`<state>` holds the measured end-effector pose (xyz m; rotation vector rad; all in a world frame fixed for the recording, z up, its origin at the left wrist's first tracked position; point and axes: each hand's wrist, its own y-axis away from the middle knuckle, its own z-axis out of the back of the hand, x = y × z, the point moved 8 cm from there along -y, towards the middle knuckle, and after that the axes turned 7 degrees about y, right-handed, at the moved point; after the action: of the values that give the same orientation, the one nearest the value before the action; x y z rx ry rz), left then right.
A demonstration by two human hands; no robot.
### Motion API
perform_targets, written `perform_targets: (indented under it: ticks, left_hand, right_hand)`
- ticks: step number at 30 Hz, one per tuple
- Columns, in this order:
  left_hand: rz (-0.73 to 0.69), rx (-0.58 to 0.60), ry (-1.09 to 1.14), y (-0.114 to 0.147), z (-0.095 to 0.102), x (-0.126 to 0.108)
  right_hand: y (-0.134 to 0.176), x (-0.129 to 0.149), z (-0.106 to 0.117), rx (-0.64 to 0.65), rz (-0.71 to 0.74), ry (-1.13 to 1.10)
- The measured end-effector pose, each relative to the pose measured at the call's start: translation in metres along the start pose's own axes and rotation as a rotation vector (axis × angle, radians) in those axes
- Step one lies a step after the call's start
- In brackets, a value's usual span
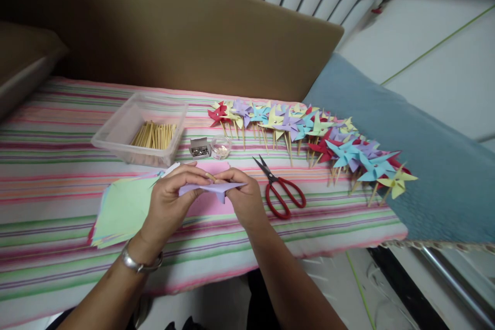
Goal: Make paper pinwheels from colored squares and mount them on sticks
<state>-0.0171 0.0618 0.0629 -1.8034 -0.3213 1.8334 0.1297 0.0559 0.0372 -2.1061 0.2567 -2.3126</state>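
Between my two hands is a purple paper pinwheel (216, 187), with the end of a small wooden stick (211, 177) showing behind it. My left hand (170, 193) pinches the pinwheel's left side. On the other side, my right hand (244, 193) grips the paper and stick near the middle. Under them lies a pink paper sheet (209, 207). A stack of coloured paper squares (126, 209), light green on top, sits by my left wrist. Red-handled scissors (279, 188) rest to the right of my right hand, blades pointing away.
A clear plastic box (116, 139) holds wooden sticks (154, 135). Beside it stand a small box of metal pins (200, 149) and a round clear container (220, 148). Many finished pinwheels (305, 126) line the right back. A brown board (174, 36) rises behind the striped cloth (50, 180).
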Motion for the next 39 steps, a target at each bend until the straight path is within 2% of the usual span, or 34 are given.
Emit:
perform_targets:
  ticks: [7, 16, 39]
  left_hand:
    - [0.015, -0.026, 0.03, 0.0005, 0.0015, 0.0037]
    - [0.039, -0.026, 0.047, -0.0002, 0.0008, 0.005]
    - [0.048, -0.041, 0.097, 0.0003, 0.0019, 0.0049]
  right_hand:
    - [0.0004, 0.0043, 0.0019, -0.021, 0.054, 0.055]
    - [0.0001, -0.0011, 0.001, -0.009, 0.004, -0.013]
    - [0.0011, 0.0033, 0.0016, -0.019, 0.133, 0.026]
